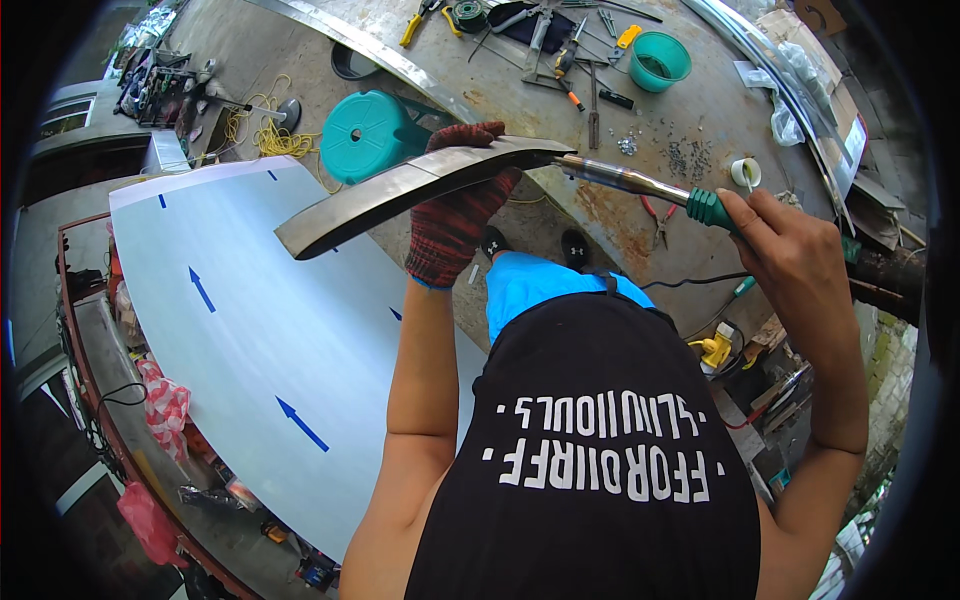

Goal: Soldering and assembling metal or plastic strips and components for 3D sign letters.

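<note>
My left hand, in a red knit glove, grips a long curved strip of dull steel and holds it up in front of me. My bare right hand grips the green handle of a metal torch-like tool. The tool's tip touches the right end of the strip. Below the hands I see my black shirt with white lettering and blue shorts.
A large white sheet with blue arrows lies to the left. A teal plastic stool and yellow cord sit behind it. The rusty workbench holds pliers, screwdrivers, screws, a teal bowl and a tape roll.
</note>
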`<action>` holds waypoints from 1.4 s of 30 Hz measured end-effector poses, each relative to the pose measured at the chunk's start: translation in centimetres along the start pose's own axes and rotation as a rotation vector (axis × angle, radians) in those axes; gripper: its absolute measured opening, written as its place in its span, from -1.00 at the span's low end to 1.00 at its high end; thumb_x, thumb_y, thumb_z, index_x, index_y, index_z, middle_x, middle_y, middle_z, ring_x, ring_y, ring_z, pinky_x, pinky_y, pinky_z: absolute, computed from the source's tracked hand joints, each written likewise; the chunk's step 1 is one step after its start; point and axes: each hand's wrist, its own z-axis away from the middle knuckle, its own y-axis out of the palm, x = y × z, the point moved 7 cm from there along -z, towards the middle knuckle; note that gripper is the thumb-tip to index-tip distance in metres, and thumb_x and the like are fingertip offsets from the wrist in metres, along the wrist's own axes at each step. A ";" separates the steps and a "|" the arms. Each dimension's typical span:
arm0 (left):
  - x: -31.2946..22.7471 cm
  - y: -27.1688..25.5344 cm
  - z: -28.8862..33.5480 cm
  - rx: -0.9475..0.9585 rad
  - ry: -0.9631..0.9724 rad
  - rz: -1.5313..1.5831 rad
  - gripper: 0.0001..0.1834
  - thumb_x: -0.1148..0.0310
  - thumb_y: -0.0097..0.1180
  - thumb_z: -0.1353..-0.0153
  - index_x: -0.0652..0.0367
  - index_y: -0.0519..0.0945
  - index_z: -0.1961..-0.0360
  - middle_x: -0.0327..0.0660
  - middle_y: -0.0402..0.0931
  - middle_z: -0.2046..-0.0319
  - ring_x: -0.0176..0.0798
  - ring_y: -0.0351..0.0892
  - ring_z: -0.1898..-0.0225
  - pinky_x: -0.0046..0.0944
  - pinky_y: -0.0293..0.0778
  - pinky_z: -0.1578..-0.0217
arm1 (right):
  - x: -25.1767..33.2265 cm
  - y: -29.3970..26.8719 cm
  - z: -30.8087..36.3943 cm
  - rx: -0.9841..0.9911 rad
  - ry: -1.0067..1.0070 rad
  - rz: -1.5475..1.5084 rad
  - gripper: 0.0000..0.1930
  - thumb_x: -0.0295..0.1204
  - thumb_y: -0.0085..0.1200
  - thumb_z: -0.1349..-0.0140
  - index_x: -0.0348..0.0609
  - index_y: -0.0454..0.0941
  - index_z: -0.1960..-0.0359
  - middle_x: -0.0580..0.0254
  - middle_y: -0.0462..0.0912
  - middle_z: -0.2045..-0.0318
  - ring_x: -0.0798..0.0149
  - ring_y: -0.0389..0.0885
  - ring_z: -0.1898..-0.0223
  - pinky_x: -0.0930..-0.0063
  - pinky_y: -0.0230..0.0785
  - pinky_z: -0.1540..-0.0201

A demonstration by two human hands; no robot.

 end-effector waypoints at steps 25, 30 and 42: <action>-0.5 -0.1 0.6 -0.074 -0.005 -0.103 -0.49 0.58 0.42 -0.12 0.24 0.43 -0.04 0.03 0.61 -0.12 -0.11 0.63 -0.14 -0.17 0.54 -0.23 | -0.7 0.3 -0.1 -0.010 0.081 -0.082 -0.58 -0.54 0.29 -0.15 -0.09 0.64 -0.09 0.13 0.55 0.35 0.02 0.63 0.43 0.14 0.44 0.33; 0.0 -0.1 0.6 -0.063 0.019 -0.081 -0.44 0.56 0.46 -0.09 0.20 0.39 -0.04 -0.07 0.59 -0.09 -0.21 0.60 -0.13 -0.22 0.52 -0.21 | -1.2 0.3 -0.2 0.006 0.092 -0.131 -0.58 -0.56 0.28 -0.14 -0.10 0.63 -0.08 0.10 0.54 0.35 0.00 0.61 0.44 0.12 0.41 0.34; 0.3 0.0 0.7 -0.099 0.058 -0.213 -0.45 0.50 0.48 -0.08 0.20 0.41 -0.02 -0.13 0.61 -0.05 -0.25 0.62 -0.09 -0.27 0.52 -0.19 | -0.7 0.0 -0.6 0.025 0.044 -0.078 -0.58 -0.58 0.28 -0.11 -0.11 0.62 -0.06 0.11 0.52 0.36 0.00 0.60 0.44 0.13 0.41 0.36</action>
